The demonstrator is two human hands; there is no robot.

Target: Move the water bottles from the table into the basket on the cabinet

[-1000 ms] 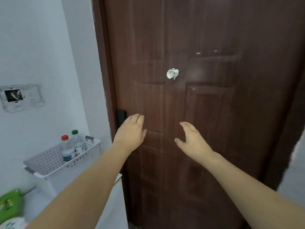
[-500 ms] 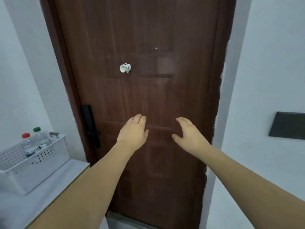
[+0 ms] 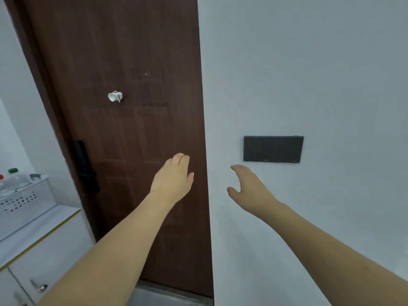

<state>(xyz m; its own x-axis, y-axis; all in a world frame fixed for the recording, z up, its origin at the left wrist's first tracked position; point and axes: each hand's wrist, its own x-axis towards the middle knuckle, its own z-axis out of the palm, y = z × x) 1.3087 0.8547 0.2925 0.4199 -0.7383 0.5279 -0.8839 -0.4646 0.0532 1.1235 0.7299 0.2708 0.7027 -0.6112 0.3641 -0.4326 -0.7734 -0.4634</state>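
Turning right, away from the cabinet [image 3: 42, 230]: a sec ago the white perforated basket [image 3: 26, 200] sat well inside the left of the view, now it's slid to the far left edge and is partly cut off, while a dark wall panel [image 3: 273, 149] has come in on the right. Brown door [image 3: 123, 129] w/ its white hook [image 3: 115, 96] and black lock handle [image 3: 85, 166] fills the middle.

Both hands stayed raised in front, empty. Left hand [image 3: 173, 180] has fingers straight and together, holding nothing; right hand [image 3: 247, 186] is relaxed, thumb spread, also holding nothing.

Likely meaning: a drop-off is done and the person is heading back toward the table for more. Table isn't in view, so can't tell how many bottles are left.

Task things: two clear plastic water bottles stand upright in the basket, on the cabinet top at far left. Green-capped bottle [image 3: 16, 178] shows its cap and shoulder; red-capped bottle [image 3: 2, 184] is beside it, mostly cropped by the frame edge. Labels too blurred to read.
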